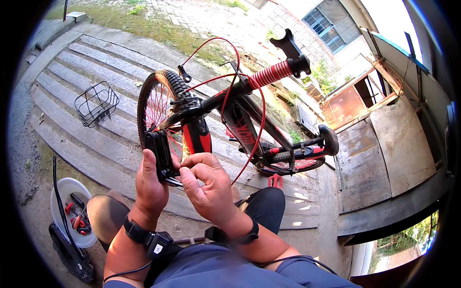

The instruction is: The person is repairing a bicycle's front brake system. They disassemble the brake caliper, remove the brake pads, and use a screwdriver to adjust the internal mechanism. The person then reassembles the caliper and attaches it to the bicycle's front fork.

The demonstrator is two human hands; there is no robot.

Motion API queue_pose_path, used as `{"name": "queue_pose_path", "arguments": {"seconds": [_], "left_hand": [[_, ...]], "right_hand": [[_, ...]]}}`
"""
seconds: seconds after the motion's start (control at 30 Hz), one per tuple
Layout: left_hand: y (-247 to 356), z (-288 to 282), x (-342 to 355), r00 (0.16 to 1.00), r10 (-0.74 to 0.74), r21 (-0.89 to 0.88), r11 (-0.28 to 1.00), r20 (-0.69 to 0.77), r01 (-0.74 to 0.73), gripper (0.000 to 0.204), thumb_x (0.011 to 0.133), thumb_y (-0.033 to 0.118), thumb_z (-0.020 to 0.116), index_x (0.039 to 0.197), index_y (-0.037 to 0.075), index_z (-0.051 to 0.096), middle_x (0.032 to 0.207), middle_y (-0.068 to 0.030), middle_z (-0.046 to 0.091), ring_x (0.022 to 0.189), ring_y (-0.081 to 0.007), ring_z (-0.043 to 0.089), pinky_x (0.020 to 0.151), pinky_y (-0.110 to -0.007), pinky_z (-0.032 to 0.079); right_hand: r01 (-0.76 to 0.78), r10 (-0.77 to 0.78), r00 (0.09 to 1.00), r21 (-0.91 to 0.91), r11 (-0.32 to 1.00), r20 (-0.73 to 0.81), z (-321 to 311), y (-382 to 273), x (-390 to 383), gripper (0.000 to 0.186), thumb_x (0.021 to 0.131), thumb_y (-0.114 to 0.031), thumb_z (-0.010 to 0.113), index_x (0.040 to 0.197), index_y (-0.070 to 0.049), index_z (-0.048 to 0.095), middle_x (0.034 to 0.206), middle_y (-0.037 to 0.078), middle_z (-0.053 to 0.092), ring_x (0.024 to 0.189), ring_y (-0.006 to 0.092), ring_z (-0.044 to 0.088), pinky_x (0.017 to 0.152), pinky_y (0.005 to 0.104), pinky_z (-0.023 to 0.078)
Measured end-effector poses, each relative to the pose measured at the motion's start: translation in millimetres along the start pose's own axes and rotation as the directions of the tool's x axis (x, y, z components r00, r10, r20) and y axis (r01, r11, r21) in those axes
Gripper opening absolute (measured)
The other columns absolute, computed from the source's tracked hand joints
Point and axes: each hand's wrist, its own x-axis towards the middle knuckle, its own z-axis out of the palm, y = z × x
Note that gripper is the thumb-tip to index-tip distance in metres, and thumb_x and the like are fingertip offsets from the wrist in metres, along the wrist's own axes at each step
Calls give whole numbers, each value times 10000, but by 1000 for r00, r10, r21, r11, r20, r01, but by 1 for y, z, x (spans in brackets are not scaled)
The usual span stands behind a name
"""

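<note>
My left hand [151, 185] is closed around a black folding multi-tool [160, 150] with several parallel blades or keys, held upright. Thumb and fingers of my right hand [207, 185] pinch at its lower edge, where a silver piece [173, 182] shows; the exact grip is partly hidden. Just beyond both hands stands a black and red bicycle [240, 127], its front wheel [158, 103] to the left. Its stem [300, 64] carries no handlebar and sits above red ringed spacers [270, 76]. Loose red cables [263, 120] loop around the frame, one ending in a black lever [184, 73].
A black wire basket [97, 104] lies on the slatted concrete ground [91, 144]. At lower left, a white tub [56, 197] holds tools, beside a long black bar [65, 218] and a black bag-like object [72, 257]. Wooden boards [365, 165] line the right side.
</note>
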Motion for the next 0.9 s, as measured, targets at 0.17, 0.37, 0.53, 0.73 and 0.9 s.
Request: {"name": "queue_pose_path", "arguments": {"seconds": [0.17, 0.37, 0.53, 0.73, 0.9], "left_hand": [[5, -2, -1, 989, 121, 237, 962, 85, -138, 596, 1011, 601, 380, 1153, 29, 467, 856, -38, 589, 770, -109, 564, 729, -250, 477], [3, 0, -3, 988, 136, 259, 954, 70, -150, 589, 1010, 597, 390, 1153, 28, 453, 854, -33, 586, 758, -99, 559, 713, -242, 476], [3, 1, 1, 988, 150, 263, 952, 38, -155, 570, 1021, 587, 367, 1107, 34, 477, 849, -33, 586, 765, -96, 558, 719, -243, 475], [9, 4, 0, 999, 31, 116, 993, -14, -29, 578, 1036, 573, 336, 981, 45, 563, 816, -48, 601, 734, -127, 564, 703, -268, 463], [10, 6, -1, 1000, 19, 81, 997, -15, -18, 565, 1036, 569, 346, 981, 52, 565, 805, -46, 597, 711, -123, 556, 673, -265, 457]], "right_hand": [[-145, 139, 988, 86, 986, 73, -7, 0, -2, 251, 934, -137, 662, 725, -3, 625, 764, 121, 634, 707, 281, 602, 642, 364, 462], [-76, 75, 997, 56, 996, 18, -7, 6, -5, 231, 933, -156, 677, 759, -8, 642, 744, 112, 620, 702, 271, 594, 627, 360, 460], [-49, 49, 999, 17, 999, 6, -7, 4, -2, 181, 883, -136, 733, 785, -12, 644, 801, 113, 627, 729, 257, 606, 667, 340, 483], [-54, 57, 998, 91, 994, -24, -10, 1, 4, 100, 842, -47, 746, 869, -7, 659, 863, 102, 630, 750, 206, 611, 671, 310, 488], [31, -34, 999, 83, 996, 33, -13, 2, 6, 101, 839, -30, 742, 918, -8, 683, 877, 102, 638, 762, 201, 617, 663, 302, 488]]}}
